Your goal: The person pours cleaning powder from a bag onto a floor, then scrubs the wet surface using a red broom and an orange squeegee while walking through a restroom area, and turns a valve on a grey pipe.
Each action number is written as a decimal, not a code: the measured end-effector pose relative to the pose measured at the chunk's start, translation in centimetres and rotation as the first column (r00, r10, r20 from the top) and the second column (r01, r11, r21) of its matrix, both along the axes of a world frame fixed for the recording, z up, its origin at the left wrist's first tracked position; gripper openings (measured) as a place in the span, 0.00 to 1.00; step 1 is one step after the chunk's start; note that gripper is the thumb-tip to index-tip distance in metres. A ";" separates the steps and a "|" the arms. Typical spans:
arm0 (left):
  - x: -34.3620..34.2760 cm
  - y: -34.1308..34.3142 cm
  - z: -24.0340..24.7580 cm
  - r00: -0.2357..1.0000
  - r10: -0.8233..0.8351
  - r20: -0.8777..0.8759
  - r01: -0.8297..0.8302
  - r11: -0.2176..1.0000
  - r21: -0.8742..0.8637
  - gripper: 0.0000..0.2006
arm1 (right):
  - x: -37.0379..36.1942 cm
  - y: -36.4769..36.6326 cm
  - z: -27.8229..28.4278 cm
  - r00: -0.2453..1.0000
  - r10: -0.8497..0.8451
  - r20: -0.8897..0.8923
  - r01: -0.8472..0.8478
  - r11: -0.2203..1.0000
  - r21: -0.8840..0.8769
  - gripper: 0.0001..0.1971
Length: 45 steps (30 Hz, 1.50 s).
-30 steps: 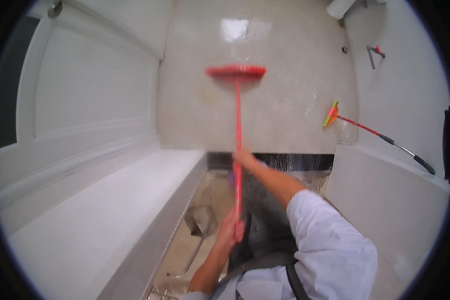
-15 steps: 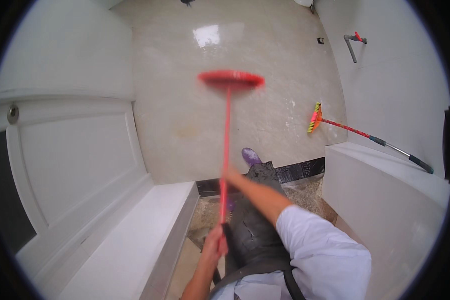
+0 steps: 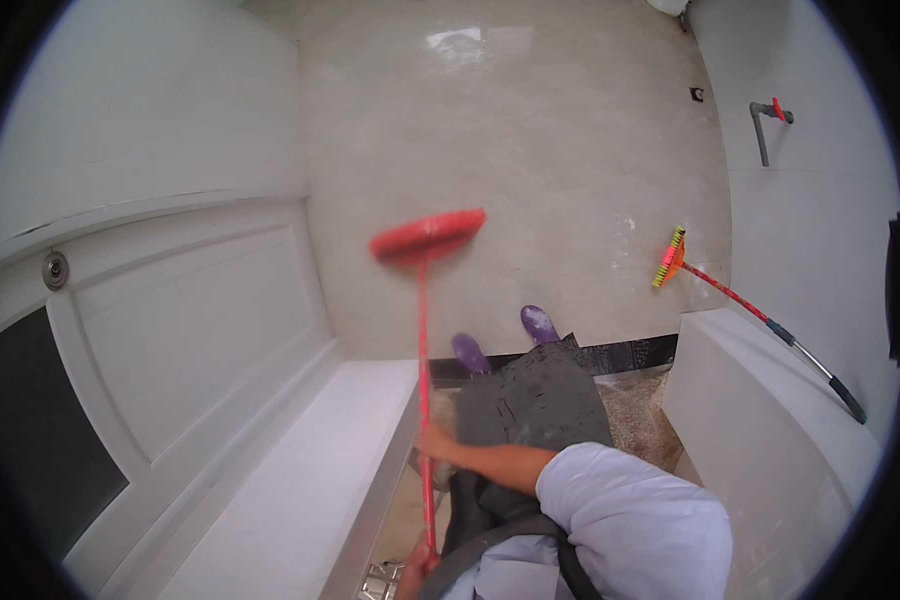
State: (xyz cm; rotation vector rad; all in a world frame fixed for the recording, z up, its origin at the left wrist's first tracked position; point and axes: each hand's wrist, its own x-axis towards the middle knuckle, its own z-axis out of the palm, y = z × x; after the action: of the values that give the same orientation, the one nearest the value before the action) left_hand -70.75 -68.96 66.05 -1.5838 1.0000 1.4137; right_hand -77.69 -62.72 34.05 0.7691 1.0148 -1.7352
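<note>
The broom head (image 3: pixel 428 238) looks plastic, the floor (image 3: pixel 570 170) glossy

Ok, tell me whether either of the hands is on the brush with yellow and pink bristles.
No, the left hand and right hand both hold the red broom.

I wear a white short-sleeved shirt (image 3: pixel 650 520), a creased dark grey apron (image 3: pixel 530 400) with a black strap (image 3: pixel 575 568), and round-toed purple shoes (image 3: pixel 539 322), whitish smears on one.

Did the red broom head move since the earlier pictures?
Yes. The red broom head moved back toward the person: it's now closer to the black threshold strip on the floor.
</note>
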 end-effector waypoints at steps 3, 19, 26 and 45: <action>-1.7 -1.9 -0.2 1.000 -0.003 -0.027 0.005 0.997 0.075 0.28 | -4.6 -0.1 3.3 0.986 0.161 0.034 -0.163 0.980 0.114 0.09; -6.0 -9.5 -0.7 0.941 0.338 -0.021 -0.329 0.926 0.186 0.17 | -8.1 -7.4 1.6 0.805 0.524 -0.277 -0.434 0.839 0.329 0.14; -16.6 -9.1 -7.7 0.893 0.445 -0.062 -0.392 0.839 0.377 0.13 | -24.1 -6.5 -2.3 0.870 0.453 -0.194 -0.279 0.778 0.562 0.16; -34.5 -2.2 -12.7 0.992 -0.093 -0.088 0.120 0.921 0.372 0.22 | -37.6 11.8 -2.5 0.995 -0.079 -0.064 0.100 0.883 0.458 0.08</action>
State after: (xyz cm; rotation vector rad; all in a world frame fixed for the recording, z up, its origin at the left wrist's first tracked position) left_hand -105.22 -71.16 53.34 -1.1888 0.7817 1.4884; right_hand -115.31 -50.87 31.53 1.0949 1.4714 -1.6073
